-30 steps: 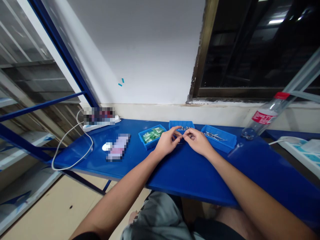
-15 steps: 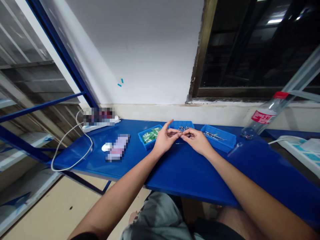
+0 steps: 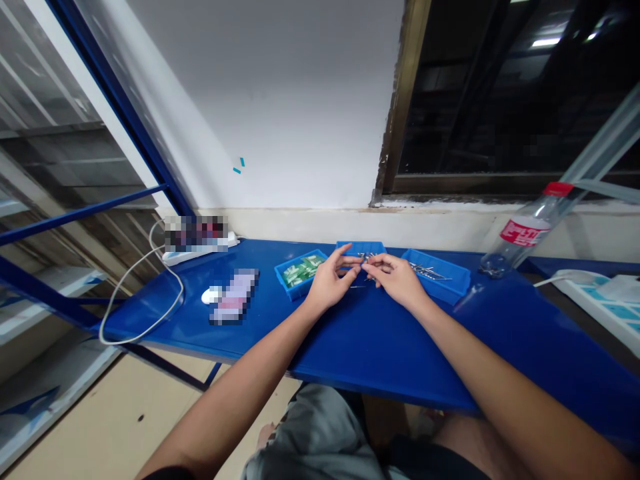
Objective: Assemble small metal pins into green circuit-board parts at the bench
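My left hand [image 3: 331,279] and my right hand [image 3: 395,279] meet fingertip to fingertip over the blue table [image 3: 370,347]. Both are closed in a pinch around something too small to make out. Just behind them stands a blue bin [image 3: 350,248] with small metal parts [image 3: 369,256] in it, partly hidden by my fingers. Left of my left hand is a blue bin [image 3: 296,293] of green-and-white packets [image 3: 301,270]. To the right of my right hand, another blue bin [image 3: 453,292] holds thin metal rods [image 3: 431,272]. A thin metal piece [image 3: 357,287] lies under my hands.
A clear plastic bottle [image 3: 523,233] with a red cap stands at the right, near the window. On the left lie a blurred flat object [image 3: 234,297], a white round item [image 3: 211,295] and a power strip [image 3: 200,252] with a white cable [image 3: 183,293]. Another white strip [image 3: 595,303] sits far right.
My left index finger has come down from its raised position. My right fingertips have drawn slightly apart from the left ones. The view has shifted a little.
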`<state>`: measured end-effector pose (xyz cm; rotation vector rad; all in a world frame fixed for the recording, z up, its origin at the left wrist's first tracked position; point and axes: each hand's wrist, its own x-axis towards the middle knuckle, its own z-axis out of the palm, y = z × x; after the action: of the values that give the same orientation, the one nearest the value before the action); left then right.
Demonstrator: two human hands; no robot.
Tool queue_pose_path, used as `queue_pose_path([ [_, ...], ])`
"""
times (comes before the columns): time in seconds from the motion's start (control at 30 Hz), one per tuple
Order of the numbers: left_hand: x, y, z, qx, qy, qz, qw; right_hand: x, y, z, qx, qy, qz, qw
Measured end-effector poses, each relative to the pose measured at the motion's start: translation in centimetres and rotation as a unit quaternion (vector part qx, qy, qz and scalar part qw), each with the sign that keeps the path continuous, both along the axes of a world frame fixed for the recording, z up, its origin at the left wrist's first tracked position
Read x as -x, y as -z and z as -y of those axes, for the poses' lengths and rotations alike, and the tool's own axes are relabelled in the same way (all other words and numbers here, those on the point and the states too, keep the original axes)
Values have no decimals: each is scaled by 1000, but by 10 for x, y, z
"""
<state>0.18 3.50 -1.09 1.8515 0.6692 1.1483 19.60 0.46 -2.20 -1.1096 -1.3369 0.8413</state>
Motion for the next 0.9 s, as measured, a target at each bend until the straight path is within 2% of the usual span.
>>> queue_pose_path([
  [0.1,2,1,1,-86,-25,-110,990,0,-4,0,9,39,-141,989],
  [0.2,3,4,1,-172,-13,-229,958,-5,-8,1,2,95,-277,956],
  [0.3,3,8,-1,-193,-4,-294,936,-9,-11,4,18,122,-361,925],
  [0.4,2,12,-5,-193,-19,-314,930,-8,-15,7,36,108,-377,919],
  [0.6,4,14,-9,-208,-12,-312,927,0,-16,9,44,47,-264,962],
  [0.73,4,12,-7,-258,-6,-303,917,-2,-12,5,16,60,-160,985],
  [0.83,3,10,-4,-260,-14,-272,927,-8,-8,4,-39,86,8,996],
  [0.9,3,9,-2,-248,-28,-227,941,-11,-6,5,-101,78,159,979],
])
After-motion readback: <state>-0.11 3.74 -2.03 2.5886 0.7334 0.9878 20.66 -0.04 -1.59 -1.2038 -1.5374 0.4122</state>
